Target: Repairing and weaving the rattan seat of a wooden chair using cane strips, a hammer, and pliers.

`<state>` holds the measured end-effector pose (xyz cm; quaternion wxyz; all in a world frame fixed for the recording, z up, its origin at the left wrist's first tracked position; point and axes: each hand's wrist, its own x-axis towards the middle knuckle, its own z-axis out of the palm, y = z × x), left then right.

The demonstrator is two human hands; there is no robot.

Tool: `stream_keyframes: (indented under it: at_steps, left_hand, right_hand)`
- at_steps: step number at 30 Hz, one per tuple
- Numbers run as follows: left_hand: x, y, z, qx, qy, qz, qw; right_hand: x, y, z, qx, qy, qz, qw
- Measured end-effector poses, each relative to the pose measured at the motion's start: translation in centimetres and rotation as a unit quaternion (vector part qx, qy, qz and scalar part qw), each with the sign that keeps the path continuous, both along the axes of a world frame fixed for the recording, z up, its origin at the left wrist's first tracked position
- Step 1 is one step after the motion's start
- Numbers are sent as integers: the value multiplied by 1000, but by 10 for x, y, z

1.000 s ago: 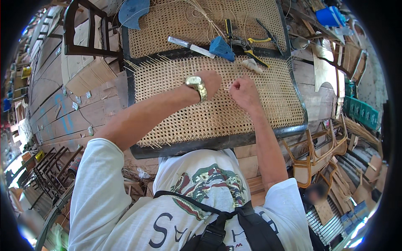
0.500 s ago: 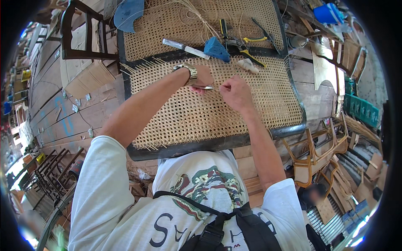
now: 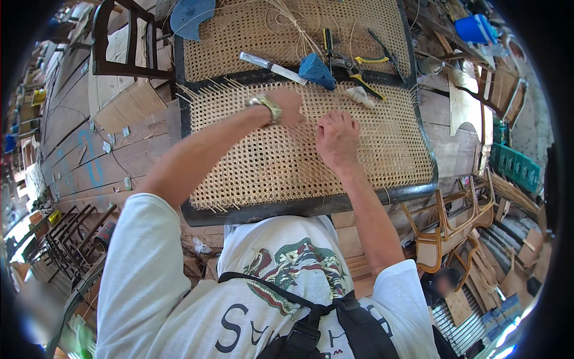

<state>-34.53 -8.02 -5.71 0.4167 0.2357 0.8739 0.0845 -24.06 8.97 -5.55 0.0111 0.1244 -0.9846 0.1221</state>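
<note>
Stretched across a dark frame is a woven cane panel, with loose strand ends sticking out along its left edges. Over its upper middle, my left hand, wearing a metal watch, is curled with the back of the hand up. It is slightly blurred, and its fingertips and anything in them are hidden. Close by on the right, my right hand is closed with its fingers bent at the weave; what it pinches is too small to make out.
Beyond my hands lie a long knife-like tool, a blue chunk, yellow-handled pliers, a screwdriver, a pale crumpled lump and loose cane strands. A dark chair stands left; wooden chair frames lie right.
My left hand has turned and lifted slightly, hiding the shiny metal piece seen under it before. My right hand has shifted a little, its fingers still bent. The view has moved slightly.
</note>
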Motion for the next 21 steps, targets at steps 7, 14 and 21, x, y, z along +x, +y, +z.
stream_keyframes:
  at_steps: [7, 14, 21]
  left_hand:
    - [-28, -70, 47, 66, 182, -7, 981]
    - [-22, -37, 62, 144, 176, 35, 973]
    - [6, -25, -3, 60, 3, -4, 998]
  right_hand:
    - [-33, 16, 19, -343, -216, -52, 913]
    - [-42, 8, -3, -577, -340, -106, 735]
    - [-36, 15, -23, -234, -168, -119, 950]
